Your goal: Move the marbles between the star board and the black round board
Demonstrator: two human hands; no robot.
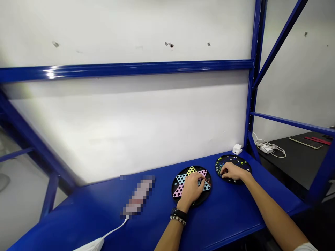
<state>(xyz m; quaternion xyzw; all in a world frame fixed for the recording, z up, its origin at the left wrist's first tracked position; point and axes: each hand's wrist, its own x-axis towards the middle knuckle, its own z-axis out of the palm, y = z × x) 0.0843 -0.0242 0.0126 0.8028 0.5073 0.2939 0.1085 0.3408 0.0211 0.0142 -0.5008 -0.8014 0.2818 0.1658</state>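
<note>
A Chinese checkers board (180, 179), round and black with a coloured star full of holes, lies on the blue table. My left hand (192, 188) is over its right half, fingers curled together near the reddish marbles (208, 181) at the board's right side. Whatever those fingers hold, if anything, is hidden. To the right is a round black tray (239, 165) with many small marbles (219, 168) in green, yellow, white and dark colours. My right hand (232, 171) reaches into it from the right, thumb and fingers pinched at the marbles; I cannot make out what is between them.
A pixelated flat object (138, 197) with a white cable (115, 230) lies left on the blue table (154, 226). Small white cases (237, 149) stand behind the tray. Blue frame posts (251, 104) rise at the corners. A dark side table (293, 157) holds a charger (267, 149).
</note>
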